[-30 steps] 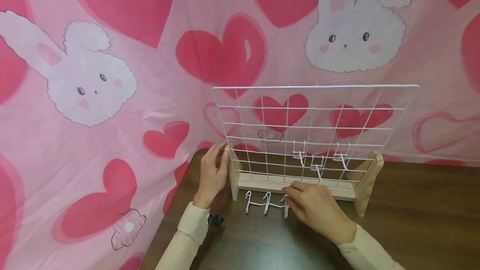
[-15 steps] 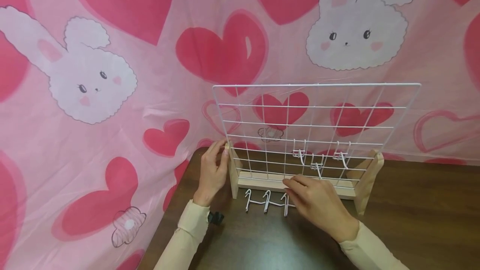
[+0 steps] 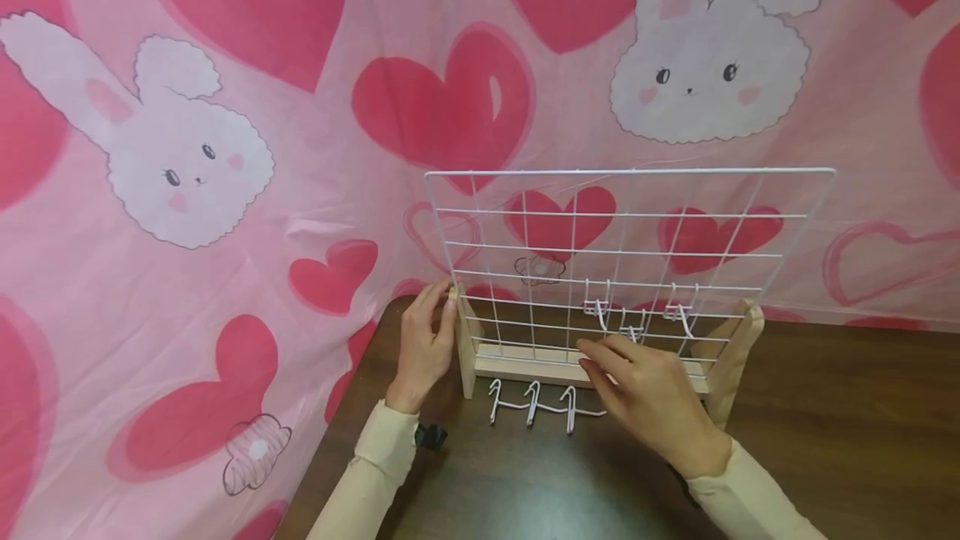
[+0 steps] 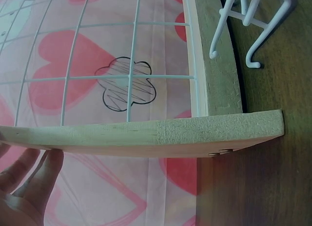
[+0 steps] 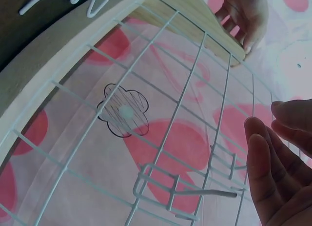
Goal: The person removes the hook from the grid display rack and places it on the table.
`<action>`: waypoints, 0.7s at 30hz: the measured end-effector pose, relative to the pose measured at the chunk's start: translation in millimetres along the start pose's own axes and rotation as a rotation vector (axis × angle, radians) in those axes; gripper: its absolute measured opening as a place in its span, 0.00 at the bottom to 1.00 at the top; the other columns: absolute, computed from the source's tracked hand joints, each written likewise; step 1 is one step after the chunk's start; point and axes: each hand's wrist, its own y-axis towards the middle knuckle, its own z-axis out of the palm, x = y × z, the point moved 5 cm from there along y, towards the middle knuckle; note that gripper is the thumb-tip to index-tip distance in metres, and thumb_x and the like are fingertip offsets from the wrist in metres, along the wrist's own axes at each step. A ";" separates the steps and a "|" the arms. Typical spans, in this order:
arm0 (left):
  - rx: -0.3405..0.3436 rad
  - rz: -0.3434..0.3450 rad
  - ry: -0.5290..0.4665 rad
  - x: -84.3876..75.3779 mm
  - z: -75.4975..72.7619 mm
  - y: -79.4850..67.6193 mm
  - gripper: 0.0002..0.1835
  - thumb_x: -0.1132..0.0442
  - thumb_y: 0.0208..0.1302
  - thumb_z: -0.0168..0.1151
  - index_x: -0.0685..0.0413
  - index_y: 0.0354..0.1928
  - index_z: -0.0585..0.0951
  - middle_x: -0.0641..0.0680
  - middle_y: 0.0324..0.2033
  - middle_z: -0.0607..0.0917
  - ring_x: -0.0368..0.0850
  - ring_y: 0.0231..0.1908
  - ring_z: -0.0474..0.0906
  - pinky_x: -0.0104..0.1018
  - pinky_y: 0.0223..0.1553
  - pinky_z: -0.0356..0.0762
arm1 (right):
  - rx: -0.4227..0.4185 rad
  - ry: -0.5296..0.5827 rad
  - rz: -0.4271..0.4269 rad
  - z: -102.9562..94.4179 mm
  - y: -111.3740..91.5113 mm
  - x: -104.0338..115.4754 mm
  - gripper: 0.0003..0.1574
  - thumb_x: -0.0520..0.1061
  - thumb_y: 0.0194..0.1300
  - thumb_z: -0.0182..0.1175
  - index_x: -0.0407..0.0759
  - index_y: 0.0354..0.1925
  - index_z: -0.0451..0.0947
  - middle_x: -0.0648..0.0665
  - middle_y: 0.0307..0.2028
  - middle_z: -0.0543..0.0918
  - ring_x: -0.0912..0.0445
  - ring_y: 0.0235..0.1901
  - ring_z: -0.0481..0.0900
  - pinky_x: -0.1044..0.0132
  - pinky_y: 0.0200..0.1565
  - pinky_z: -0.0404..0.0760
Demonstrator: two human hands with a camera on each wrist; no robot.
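3 hooks (image 3: 531,408) on tbl (image 3: 555,486), l of r grip (image 3: 660,407)

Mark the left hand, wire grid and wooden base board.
Left hand (image 3: 425,344): head view, mid-hand, below the fingers.
Wire grid (image 3: 573,250): head view, a wire crossing near its middle.
Wooden base board (image 3: 551,372): head view, bare left part of its front side.

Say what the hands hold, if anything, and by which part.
Left hand: the left wooden side panel, by its upper end. Right hand: nothing visible.

no readable text, labels or numbers
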 end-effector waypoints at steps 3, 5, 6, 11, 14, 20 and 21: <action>-0.004 0.001 -0.002 0.2 -0.3 -0.7 0.17 0.65 0.74 0.58 0.66 0.60 0.82 0.60 0.47 0.88 0.54 0.47 0.88 0.50 0.49 0.89 | -0.008 0.002 0.010 -1.9 0.7 -1.5 0.28 0.55 0.82 0.46 0.41 0.46 0.89 0.48 0.30 0.88 0.59 0.20 0.81 0.63 0.22 0.80; -0.005 0.001 -0.002 0.4 -0.3 -0.8 0.17 0.65 0.74 0.59 0.66 0.60 0.82 0.60 0.47 0.88 0.55 0.47 0.88 0.51 0.49 0.89 | -0.012 0.005 0.016 -3.4 1.2 -2.7 0.28 0.54 0.82 0.46 0.42 0.46 0.89 0.48 0.30 0.88 0.58 0.20 0.81 0.62 0.22 0.80; -0.005 0.001 -0.001 0.5 -0.2 -0.7 0.17 0.65 0.74 0.59 0.66 0.60 0.82 0.60 0.48 0.88 0.55 0.47 0.88 0.52 0.49 0.89 | -0.010 0.004 0.023 -4.2 1.4 -3.6 0.28 0.55 0.82 0.46 0.42 0.46 0.89 0.48 0.30 0.88 0.58 0.20 0.81 0.62 0.23 0.80; 0.000 -0.004 -0.006 0.5 0.0 -0.7 0.17 0.65 0.74 0.58 0.66 0.60 0.82 0.60 0.48 0.88 0.55 0.47 0.88 0.52 0.48 0.89 | -0.012 0.008 0.040 -7.4 1.7 -7.4 0.26 0.55 0.81 0.48 0.42 0.46 0.89 0.48 0.30 0.88 0.57 0.20 0.81 0.63 0.24 0.81; 0.001 -0.009 -0.015 0.5 -0.1 -0.7 0.17 0.65 0.74 0.58 0.65 0.60 0.82 0.60 0.47 0.88 0.55 0.47 0.88 0.51 0.48 0.89 | -0.009 0.007 0.043 -7.9 2.5 -8.6 0.25 0.55 0.80 0.49 0.42 0.46 0.89 0.48 0.31 0.88 0.57 0.20 0.81 0.63 0.23 0.81; -0.002 -0.004 -0.011 1.1 0.4 -0.8 0.17 0.66 0.74 0.58 0.63 0.60 0.82 0.59 0.47 0.88 0.53 0.47 0.88 0.48 0.46 0.90 | -0.030 0.002 0.041 -8.3 4.6 -10.8 0.26 0.56 0.81 0.49 0.41 0.50 0.88 0.49 0.28 0.85 0.60 0.18 0.76 0.67 0.20 0.76; -0.002 -0.001 -0.011 0.8 0.4 -0.8 0.17 0.66 0.74 0.58 0.63 0.60 0.83 0.59 0.47 0.88 0.53 0.46 0.88 0.48 0.45 0.90 | -0.036 0.001 0.041 -8.3 4.9 -11.5 0.26 0.56 0.81 0.49 0.41 0.51 0.87 0.49 0.27 0.85 0.60 0.17 0.75 0.67 0.20 0.75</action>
